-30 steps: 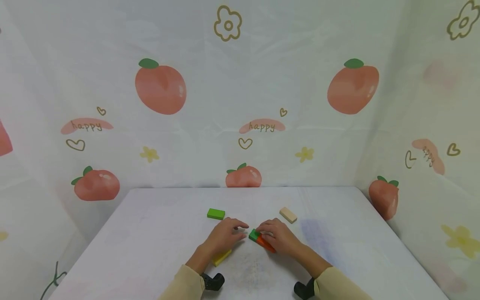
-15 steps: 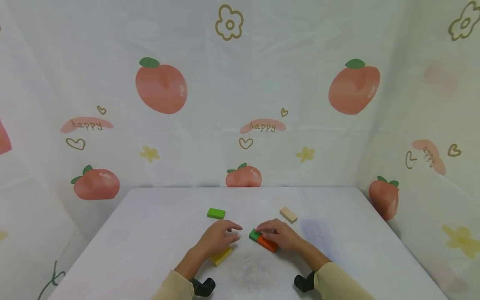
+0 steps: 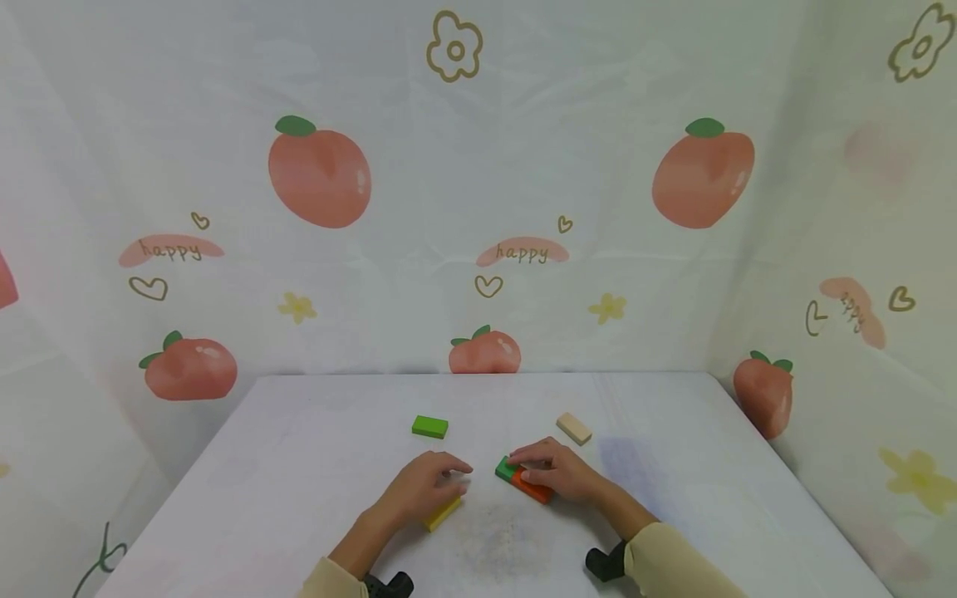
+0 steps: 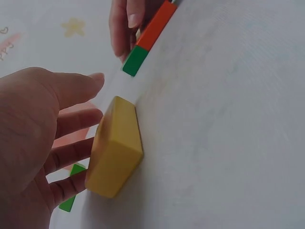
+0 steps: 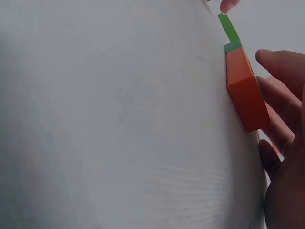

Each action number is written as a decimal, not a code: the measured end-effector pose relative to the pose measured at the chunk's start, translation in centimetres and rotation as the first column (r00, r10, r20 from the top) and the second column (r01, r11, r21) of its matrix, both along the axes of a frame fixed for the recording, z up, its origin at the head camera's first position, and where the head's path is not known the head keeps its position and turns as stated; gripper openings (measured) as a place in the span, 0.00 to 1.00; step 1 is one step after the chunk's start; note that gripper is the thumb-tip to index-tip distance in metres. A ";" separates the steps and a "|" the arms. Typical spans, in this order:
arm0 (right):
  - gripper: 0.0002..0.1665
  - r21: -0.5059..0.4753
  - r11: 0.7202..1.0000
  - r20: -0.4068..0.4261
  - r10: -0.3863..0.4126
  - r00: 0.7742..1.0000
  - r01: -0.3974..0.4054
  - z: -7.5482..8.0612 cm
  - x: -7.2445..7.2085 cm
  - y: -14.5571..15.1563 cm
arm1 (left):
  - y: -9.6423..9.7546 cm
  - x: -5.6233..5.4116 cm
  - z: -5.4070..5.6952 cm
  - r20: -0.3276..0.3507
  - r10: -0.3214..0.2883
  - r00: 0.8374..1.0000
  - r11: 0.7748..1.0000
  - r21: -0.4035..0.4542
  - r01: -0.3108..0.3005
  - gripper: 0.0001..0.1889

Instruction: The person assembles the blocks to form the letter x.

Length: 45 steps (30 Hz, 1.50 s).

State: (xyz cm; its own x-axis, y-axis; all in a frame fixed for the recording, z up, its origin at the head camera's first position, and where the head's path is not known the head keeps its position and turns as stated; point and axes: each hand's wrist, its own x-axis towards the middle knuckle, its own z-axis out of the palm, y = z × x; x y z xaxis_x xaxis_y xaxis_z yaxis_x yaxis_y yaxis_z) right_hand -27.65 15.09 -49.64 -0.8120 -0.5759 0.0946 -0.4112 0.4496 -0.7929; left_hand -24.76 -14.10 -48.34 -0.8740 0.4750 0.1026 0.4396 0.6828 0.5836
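Note:
Close over the yellow block is my left hand, its fingers spread and lightly bent along the block's far side. The thumb is held away from that block in the left wrist view. An orange block and a dark green block lie end to end in one line on the table. My right hand hovers at their far side with relaxed fingers, fingertips right by the green end. In the right wrist view its thumb stands off the orange block.
A light green block lies farther back on the left of the white table. At the back right lies a beige block. A printed curtain hangs behind the table.
My left hand has drawn back left and toward me, away from the dark green block, to over the yellow block. The right hand has barely moved beside the orange and dark green blocks.

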 end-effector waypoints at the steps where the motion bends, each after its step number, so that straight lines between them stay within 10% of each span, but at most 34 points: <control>1: 0.15 0.003 1.000 -0.003 -0.001 1.000 0.001 0.0 0.0 0.0 | -0.1 0.1 0.0 -0.001 0.000 1.000 1.000 0.000 0.000 0.13; 30: 0.15 -0.007 1.000 -0.039 0.003 0.999 -0.003 0.0 0.2 0.1 | -0.7 1.4 -0.9 -0.122 0.006 0.993 1.000 0.011 -0.005 0.12; 45: 0.15 -0.011 1.000 -0.018 0.003 1.000 -0.003 0.3 0.3 -0.1 | -0.4 2.3 -0.3 -0.156 0.035 0.987 0.990 -0.131 -0.056 0.18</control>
State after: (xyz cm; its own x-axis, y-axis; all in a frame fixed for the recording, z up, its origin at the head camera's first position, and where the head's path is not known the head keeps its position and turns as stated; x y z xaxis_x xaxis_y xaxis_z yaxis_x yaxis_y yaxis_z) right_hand -27.33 15.01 -49.35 -0.8085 -0.5771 0.1156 -0.4268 0.4396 -0.7903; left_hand -22.47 -14.46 -48.64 -0.8739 0.4536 0.1745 0.4832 0.7718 0.4133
